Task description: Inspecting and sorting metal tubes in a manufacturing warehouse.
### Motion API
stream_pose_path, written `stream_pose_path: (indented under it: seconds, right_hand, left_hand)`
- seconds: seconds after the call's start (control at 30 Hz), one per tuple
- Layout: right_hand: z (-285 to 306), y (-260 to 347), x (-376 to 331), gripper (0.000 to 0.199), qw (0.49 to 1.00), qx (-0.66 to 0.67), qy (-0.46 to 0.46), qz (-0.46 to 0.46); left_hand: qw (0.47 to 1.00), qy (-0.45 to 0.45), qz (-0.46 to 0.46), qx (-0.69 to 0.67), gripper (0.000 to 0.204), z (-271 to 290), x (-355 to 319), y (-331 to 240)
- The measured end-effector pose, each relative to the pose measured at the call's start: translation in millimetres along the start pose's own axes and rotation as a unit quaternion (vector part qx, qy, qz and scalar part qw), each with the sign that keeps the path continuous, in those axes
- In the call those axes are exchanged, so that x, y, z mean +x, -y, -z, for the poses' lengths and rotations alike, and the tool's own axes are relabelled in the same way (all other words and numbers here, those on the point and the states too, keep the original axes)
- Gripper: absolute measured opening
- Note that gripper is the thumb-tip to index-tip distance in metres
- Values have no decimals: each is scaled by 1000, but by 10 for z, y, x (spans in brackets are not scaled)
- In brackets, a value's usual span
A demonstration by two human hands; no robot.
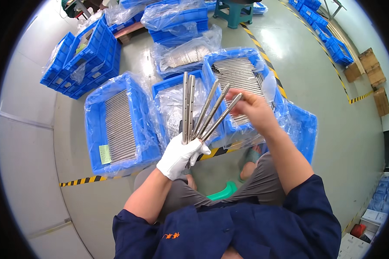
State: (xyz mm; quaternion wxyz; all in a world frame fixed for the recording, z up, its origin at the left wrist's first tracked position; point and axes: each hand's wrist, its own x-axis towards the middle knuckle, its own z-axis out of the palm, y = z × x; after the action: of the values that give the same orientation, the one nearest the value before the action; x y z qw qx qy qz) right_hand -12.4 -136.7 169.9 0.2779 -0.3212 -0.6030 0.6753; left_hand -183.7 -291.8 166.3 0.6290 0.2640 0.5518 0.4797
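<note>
Gloved left hand (179, 156) gripped a fan of metal rods (203, 113) above the grey concrete floor (315, 86), bare right hand (251, 108) pinched the outermost rod's tip, plastic-lined blue crates (116, 125) beyond the rods, striped floor tape (80, 180) beneath them.

Factory floor, blue crates (116, 125) of metal rods (119, 125), hazard-striped tape (86, 179)

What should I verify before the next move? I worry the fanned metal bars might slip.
1. Gloved left hand has its grip on the lower ends of the long silver metal bars: ok.
2. Bare right hand touches the outermost bar's tip: ok.
3. Bars aligned: not ok, fanned apart.
4. Blue plastic crate lined with clear film within reach ahead: ok.
5. Grip firmness: cannot tell.
</note>
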Motion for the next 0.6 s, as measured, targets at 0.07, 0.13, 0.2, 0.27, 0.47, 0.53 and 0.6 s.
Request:
stream_pose_path:
  seconds: [0.07, 0.13, 0.2, 0.27, 0.47, 0.53, 0.6]
  right_hand:
    - [42, 82, 28, 32, 992, 122, -26, -27]
    - [93, 127, 14, 33, 957, 287, 23, -26]
    - [85, 157, -22, 32, 960, 277, 37, -24]
    - [45, 184, -43, 31, 977, 211, 16, -14]
    - [-106, 42, -102, 27, 982, -45, -109, 144]
    - [-150, 43, -107, 25, 977, -85, -126, 152]
    - [-177, 8, -100, 25, 960, -122, -143, 205]
  left_hand:
    - [1000, 2, 0, -5, 22, -16, 11, 11]
    - [1000, -11, -6, 11, 22, -37, 4, 13]
    - [1000, 6, 3, 2, 19, -37, 14, 14]
    - [1000, 19, 12, -8, 17, -35, 13, 12]
    - [1000, -8, -8, -24, 24, -137, -7, 27]
    - [1000, -4, -7, -20, 25, -135, -18, 30]
    - [1000, 4, -5, -15, 25, -144, -30, 30]
